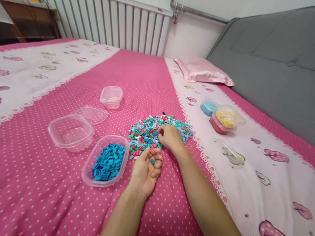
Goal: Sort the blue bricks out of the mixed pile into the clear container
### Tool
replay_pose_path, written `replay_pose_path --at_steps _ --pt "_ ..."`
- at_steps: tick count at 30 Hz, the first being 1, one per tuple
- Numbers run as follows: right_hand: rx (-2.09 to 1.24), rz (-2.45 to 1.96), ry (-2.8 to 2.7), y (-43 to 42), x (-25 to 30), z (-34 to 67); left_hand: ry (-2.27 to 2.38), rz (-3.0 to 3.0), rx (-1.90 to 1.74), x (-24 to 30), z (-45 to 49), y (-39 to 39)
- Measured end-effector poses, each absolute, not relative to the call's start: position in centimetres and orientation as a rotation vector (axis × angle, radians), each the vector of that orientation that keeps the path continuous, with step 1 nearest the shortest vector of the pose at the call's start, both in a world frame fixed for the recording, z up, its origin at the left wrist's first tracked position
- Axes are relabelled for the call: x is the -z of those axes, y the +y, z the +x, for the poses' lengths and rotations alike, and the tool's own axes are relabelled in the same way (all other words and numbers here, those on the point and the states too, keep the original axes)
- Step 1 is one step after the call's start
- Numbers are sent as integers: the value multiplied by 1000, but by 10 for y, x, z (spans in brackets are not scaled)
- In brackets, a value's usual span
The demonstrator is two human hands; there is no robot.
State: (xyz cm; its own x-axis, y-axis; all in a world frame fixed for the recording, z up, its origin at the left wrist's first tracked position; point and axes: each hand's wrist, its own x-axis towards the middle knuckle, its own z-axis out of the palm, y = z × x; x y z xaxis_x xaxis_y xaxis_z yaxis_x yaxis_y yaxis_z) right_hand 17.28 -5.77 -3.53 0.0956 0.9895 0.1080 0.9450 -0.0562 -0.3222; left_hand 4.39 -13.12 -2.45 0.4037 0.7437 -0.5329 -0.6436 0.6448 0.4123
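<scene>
The small building bricks [143, 133] looked like smooth, hard plastic, the open tubs [71, 128] thin, clear, glossy plastic. The bedspread [46, 184] was matt cloth, the pillow [204, 71] shiny, satin-like fabric, and the pipe [203, 13] dull metal.

Forearms [117, 221] and hands [147, 170] are both bare.

My left fingers [157, 157] curl loosely, palm up, around a small blue brick [152, 161]. My right fingers [161, 128] reach into the mixed brick pile [146, 131] on the bed [86, 218], near a clear tub [87, 171] of blue bricks [109, 162].
</scene>
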Motion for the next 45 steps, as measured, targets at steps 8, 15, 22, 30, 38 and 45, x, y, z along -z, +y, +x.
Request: replay_pose_path --at_steps 8,15,22,30,38,45 --pt "-309 -1978 -1818 -56 37 180 763 147 -877 22 44 -132" --pt "-369 -1869 -1709 -54 37 191 758 141 -878 23 44 -131" --pt "-619 -1563 -1675 -65 13 202 755 120 -877 22 44 -131" --pt "-972 -1232 -2059 -106 -33 184 741 119 -887 24 44 -131" --pt "-336 -1902 -1901 -73 13 192 738 111 -861 24 43 -131" --pt "-307 -2109 -1892 -68 23 178 752 127 -865 23 43 -131"
